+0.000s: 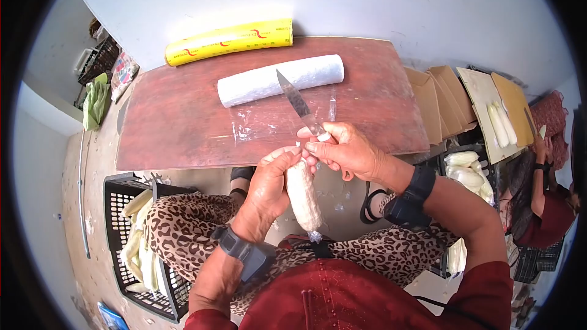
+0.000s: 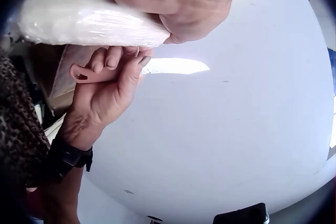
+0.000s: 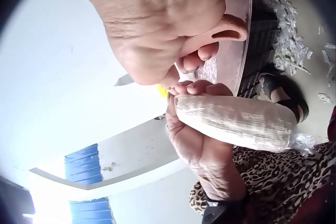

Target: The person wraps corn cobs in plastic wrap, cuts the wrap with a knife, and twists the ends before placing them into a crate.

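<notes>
My left hand (image 1: pixel 269 180) grips a pale, elongated vegetable (image 1: pixel 304 201) in clear film, its twisted film end hanging toward my lap. My right hand (image 1: pixel 351 150) holds a knife (image 1: pixel 296 99), the blade pointing up and away over the table. A brownish-pink handle (image 3: pixel 231 27) with a hole at its end lies under the right fingers. Thumb and fingertips of that hand meet the left fingers at the vegetable's upper end. In the left wrist view the film shines tight around the vegetable (image 2: pixel 89 19).
A white film roll (image 1: pixel 281 79) lies on the reddish table (image 1: pixel 165 116), loose film (image 1: pixel 263 125) before it. Behind is a yellow printed tube (image 1: pixel 232 41). A black crate (image 1: pixel 113 198) of pale vegetables stands left. Wrapped ones (image 1: pixel 465 176) and cardboard (image 1: pixel 452 101) are right, near another person (image 1: pixel 544 220).
</notes>
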`<state>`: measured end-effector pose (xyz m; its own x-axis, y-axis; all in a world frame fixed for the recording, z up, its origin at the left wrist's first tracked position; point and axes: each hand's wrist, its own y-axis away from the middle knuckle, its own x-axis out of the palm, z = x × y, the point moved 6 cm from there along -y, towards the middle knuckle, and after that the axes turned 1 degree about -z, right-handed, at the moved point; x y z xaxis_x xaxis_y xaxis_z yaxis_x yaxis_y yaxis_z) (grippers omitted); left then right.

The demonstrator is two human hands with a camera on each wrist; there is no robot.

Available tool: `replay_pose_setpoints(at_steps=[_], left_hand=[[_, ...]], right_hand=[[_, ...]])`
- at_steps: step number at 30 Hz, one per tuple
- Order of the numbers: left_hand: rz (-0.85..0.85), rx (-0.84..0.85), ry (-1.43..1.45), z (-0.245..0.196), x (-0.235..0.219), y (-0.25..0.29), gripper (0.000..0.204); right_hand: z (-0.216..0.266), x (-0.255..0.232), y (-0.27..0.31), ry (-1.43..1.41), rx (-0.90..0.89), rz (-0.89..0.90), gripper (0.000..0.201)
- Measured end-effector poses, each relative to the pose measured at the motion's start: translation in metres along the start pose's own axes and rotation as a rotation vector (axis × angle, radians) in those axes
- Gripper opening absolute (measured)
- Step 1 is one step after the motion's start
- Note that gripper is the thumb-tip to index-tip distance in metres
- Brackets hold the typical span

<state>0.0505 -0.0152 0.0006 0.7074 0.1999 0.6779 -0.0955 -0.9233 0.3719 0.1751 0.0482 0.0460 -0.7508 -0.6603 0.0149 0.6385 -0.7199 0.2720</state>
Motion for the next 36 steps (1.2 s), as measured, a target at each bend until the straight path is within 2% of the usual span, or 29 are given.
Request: replay_pose_setpoints(at_steps=[3,4,9,12,14,21,24,28,30,34,36], left_hand=[[0.081,-0.051,0.021,0.008,0.007,-0.001,0.021],[0.097,-0.050,0.042,0.009,0.005,-0.002,0.025],[0.101,-0.054,0.093,0.008,0.010,-0.002,0.019],[0.102,-0.056,0.084,0.009,0.009,-0.005,0.020],[0.096,-0.065,0.078,0.011,0.006,-0.007,0.021],[0.075,-0.111,0.053,0.020,0.003,-0.009,0.022],[0.108,-0.112,0.069,0.020,0.005,-0.011,0.024],[0.178,-0.116,0.133,0.020,0.008,-0.011,0.029],[0.188,-0.121,0.119,0.020,0.011,-0.011,0.031],[0.240,-0.051,0.024,0.012,0.022,-0.006,0.032],[0.207,-0.054,-0.004,0.011,0.023,-0.005,0.029]], right_hand=[[-0.001,0.002,-0.004,-0.015,0.027,0.109,0.032],[0.000,0.002,-0.005,-0.029,0.027,0.117,0.031],[0.000,0.003,-0.008,-0.126,0.011,0.152,0.025],[-0.015,0.001,-0.019,-0.244,-0.017,0.139,0.024],[-0.019,-0.002,-0.020,-0.197,0.016,0.131,0.021],[0.019,0.002,-0.004,0.047,0.182,0.089,0.013],[-0.001,0.004,-0.019,-0.104,-0.051,0.195,0.014],[-0.005,-0.002,-0.025,0.028,-0.076,0.159,0.016],[-0.005,-0.007,-0.028,0.106,-0.087,0.077,0.019],[-0.001,-0.009,-0.024,0.171,-0.040,0.059,0.016],[0.002,-0.011,-0.023,0.206,-0.030,0.020,0.015]])
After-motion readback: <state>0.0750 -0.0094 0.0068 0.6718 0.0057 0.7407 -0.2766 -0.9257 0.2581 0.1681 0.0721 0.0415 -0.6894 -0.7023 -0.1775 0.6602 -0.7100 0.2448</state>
